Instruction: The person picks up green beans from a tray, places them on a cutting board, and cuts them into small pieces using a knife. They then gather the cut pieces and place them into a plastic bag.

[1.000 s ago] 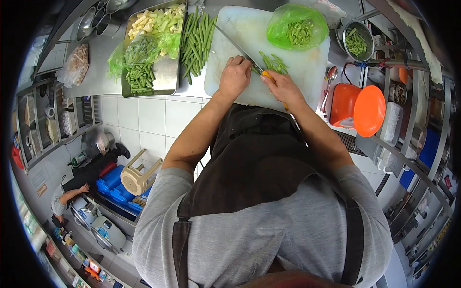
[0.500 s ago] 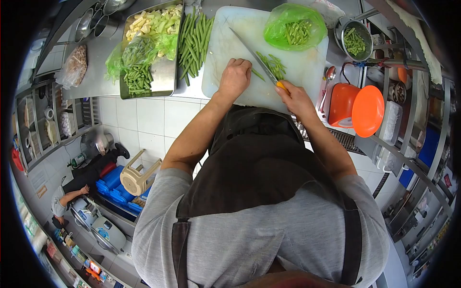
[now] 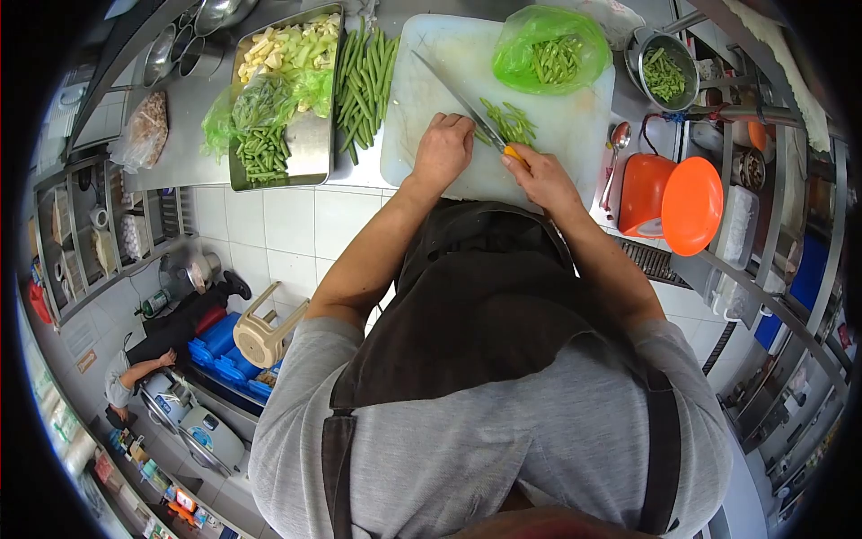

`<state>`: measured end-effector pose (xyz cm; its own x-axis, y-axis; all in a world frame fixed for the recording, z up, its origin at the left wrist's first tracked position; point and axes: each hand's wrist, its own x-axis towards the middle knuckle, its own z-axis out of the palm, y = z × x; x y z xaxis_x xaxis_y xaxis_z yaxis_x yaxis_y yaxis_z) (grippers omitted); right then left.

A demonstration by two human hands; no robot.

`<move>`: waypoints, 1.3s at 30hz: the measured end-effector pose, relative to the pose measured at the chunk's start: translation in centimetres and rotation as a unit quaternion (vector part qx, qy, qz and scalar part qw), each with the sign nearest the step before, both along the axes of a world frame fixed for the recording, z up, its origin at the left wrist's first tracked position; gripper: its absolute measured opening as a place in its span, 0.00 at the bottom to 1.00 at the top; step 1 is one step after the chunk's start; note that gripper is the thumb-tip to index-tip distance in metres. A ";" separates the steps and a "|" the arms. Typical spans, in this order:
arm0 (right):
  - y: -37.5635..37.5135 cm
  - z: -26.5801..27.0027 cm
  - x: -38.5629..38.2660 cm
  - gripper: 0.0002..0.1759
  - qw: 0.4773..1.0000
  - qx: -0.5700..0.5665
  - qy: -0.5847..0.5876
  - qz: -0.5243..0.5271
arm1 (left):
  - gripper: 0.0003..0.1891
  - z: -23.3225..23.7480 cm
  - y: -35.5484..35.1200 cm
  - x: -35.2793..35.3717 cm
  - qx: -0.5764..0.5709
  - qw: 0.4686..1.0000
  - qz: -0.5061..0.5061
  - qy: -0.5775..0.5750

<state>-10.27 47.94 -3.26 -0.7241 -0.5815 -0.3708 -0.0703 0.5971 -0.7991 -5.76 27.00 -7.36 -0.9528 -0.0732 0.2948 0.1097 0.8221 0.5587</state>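
Note:
My right hand [image 3: 546, 180] grips the yellow handle of a kitchen knife [image 3: 455, 92], its long blade slanting up and left across the white cutting board [image 3: 417, 81]. My left hand [image 3: 444, 148] is closed beside the blade, fingers curled on a green bean, largely hidden by the hand and blade. Sliced green beans [image 3: 510, 122] lie just right of the blade. Further up the board sits a green plastic bag [image 3: 512, 67] with cut beans inside. Whole green beans [image 3: 366, 85] are piled left of the board.
A metal tray [image 3: 310, 144] at the left holds cut vegetables and green bags. A strainer [image 3: 687, 67] with beans, a spoon [image 3: 620, 136] and an orange container [image 3: 642, 193] with an orange lid [image 3: 692, 207] stand at the right. Behind me at left is another person [image 3: 148, 364].
The knife has shifted slightly left and toward me, its blade now over the bean by my left fingertips. My left hand has moved slightly right.

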 end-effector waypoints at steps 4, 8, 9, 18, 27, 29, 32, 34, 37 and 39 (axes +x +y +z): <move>1.8 0.2 0.3 0.23 1.000 -0.006 -0.021 -0.015 | 0.06 -0.1 0.0 0.1 0.009 1.000 -0.002 0.009; 0.5 -1.3 0.5 0.22 0.999 -0.041 -0.022 -0.003 | 0.05 0.2 0.0 0.0 0.012 1.000 -0.002 -0.001; -0.6 -0.8 0.2 0.22 0.999 -0.042 -0.022 -0.004 | 0.05 0.2 0.0 0.0 0.011 1.000 -0.003 -0.001; -2.1 -1.4 -1.3 0.23 0.996 -0.052 0.056 -0.044 | 0.08 0.3 -1.7 0.3 0.010 1.000 -0.018 -0.018; 1.8 1.0 0.9 0.24 0.997 0.003 -0.049 0.062 | 0.15 1.8 -17.2 2.9 -0.178 0.935 0.292 -0.097; 2.3 -0.1 0.9 0.24 0.998 -0.005 -0.039 0.044 | 0.14 1.7 -18.0 3.0 -0.180 0.925 0.287 -0.171; 3.3 -0.4 0.8 0.24 0.999 0.004 -0.046 0.008 | 0.13 1.1 -18.8 2.9 -0.196 0.921 0.306 -0.140; 3.6 0.2 0.4 0.24 0.998 0.016 -0.057 -0.009 | 0.12 0.9 -20.3 2.9 -0.212 0.914 0.312 -0.148; 3.9 0.6 0.6 0.24 0.992 0.017 -0.111 -0.049 | 0.12 1.2 -22.3 3.5 -0.225 0.908 0.313 -0.166; 4.0 0.0 0.8 0.24 0.994 0.008 -0.096 -0.049 | 0.12 1.7 -22.4 3.4 -0.213 0.915 0.304 -0.156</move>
